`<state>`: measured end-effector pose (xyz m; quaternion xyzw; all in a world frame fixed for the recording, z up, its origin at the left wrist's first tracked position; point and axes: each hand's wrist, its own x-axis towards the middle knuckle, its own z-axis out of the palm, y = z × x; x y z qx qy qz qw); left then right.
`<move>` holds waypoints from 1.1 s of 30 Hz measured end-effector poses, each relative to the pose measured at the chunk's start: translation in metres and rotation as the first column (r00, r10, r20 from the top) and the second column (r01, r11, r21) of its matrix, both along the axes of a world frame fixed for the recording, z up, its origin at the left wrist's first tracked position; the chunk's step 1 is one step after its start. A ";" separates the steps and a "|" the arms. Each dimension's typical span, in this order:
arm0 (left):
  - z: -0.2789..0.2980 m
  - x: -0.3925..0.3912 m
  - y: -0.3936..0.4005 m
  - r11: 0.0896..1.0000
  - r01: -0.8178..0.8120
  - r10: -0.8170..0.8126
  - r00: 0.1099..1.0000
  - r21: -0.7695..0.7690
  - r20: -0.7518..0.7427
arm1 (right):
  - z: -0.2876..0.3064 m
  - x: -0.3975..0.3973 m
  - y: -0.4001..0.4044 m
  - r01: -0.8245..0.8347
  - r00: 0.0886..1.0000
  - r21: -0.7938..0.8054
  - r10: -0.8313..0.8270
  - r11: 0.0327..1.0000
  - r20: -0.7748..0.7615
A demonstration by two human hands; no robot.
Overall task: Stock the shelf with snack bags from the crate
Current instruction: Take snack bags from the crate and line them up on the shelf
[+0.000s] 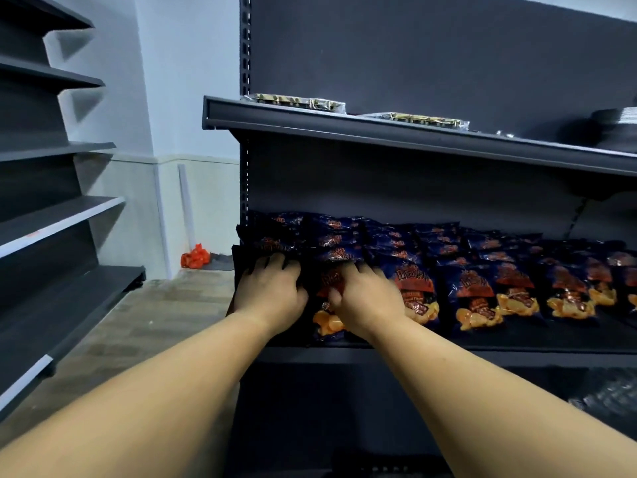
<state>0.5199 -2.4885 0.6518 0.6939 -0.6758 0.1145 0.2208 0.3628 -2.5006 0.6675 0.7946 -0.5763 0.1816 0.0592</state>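
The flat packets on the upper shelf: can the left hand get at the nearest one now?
Probably yes. The left hand is busy on the snack bags below, but the left packet lies near the upper shelf's open front edge, nothing before it.
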 end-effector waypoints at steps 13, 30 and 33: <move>-0.038 0.017 -0.040 0.978 -0.029 0.019 0.999 0.205 0.051 | -0.046 0.003 -0.045 -0.089 0.995 0.187 0.095 0.978 -0.021; -0.060 0.024 -0.068 0.984 -0.042 0.022 0.993 0.173 0.116 | -0.058 0.015 -0.078 -0.009 0.997 0.228 0.025 0.974 -0.067; -0.057 0.020 -0.064 0.980 -0.058 0.045 0.996 0.190 0.074 | -0.056 0.013 -0.073 -0.028 0.998 0.207 0.040 0.978 -0.056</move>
